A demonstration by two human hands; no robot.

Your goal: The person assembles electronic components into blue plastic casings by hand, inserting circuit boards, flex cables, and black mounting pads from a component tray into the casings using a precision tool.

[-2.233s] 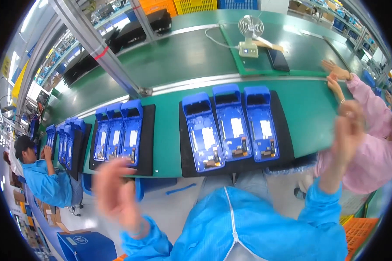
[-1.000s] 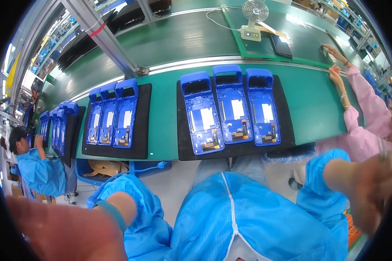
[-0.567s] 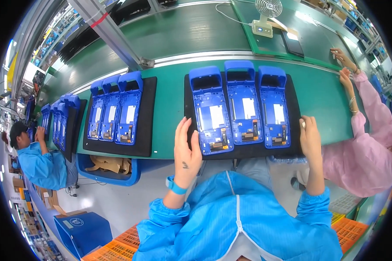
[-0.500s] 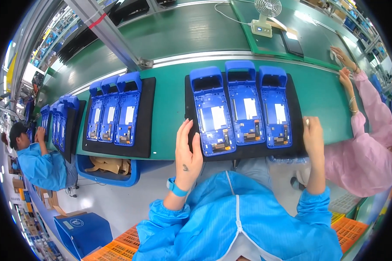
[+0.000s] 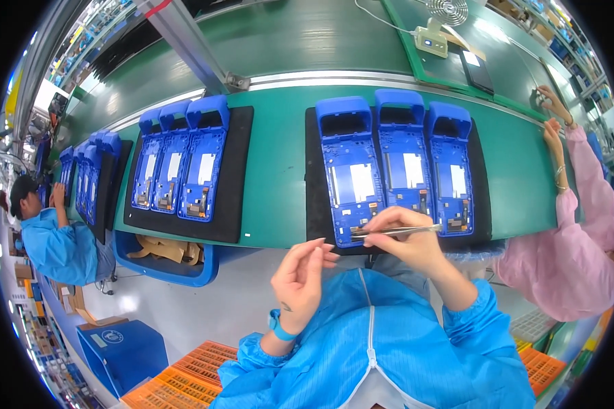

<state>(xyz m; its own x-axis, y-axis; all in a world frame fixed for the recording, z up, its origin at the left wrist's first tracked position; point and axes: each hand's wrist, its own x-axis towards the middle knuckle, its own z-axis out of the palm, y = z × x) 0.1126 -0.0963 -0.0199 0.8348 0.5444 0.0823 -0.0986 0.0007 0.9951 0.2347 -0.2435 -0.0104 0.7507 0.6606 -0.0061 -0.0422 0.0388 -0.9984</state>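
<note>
In my right hand (image 5: 413, 245) are slim metal tweezers (image 5: 396, 232), held nearly level with their tips pointing left over the bottom of the leftmost housing. My left hand (image 5: 300, 276) is off the front edge of the mat, thumb and fingers drawn together. Whether anything tiny sits between those fingertips I cannot make out. On a black foam mat (image 5: 483, 198) lie three blue plastic device housings: a left one (image 5: 351, 163), a middle one (image 5: 404, 146) and a right one (image 5: 450, 163). Each has an open frame at the top, a white patch and small circuit parts lower down.
Another black mat (image 5: 235, 184) on the green bench (image 5: 276, 170) carries three similar housings. A blue bin (image 5: 201, 273) with brown paper is below the bench. One co-worker in blue (image 5: 61, 242) sits left, another in pink (image 5: 552, 259) right. A small fan (image 5: 433, 37) stands at the back.
My right hand has come from the mat's right edge to the left housing, tweezers now visible in it. My left hand has moved down and its fingers have drawn together. The view has shifted slightly.
</note>
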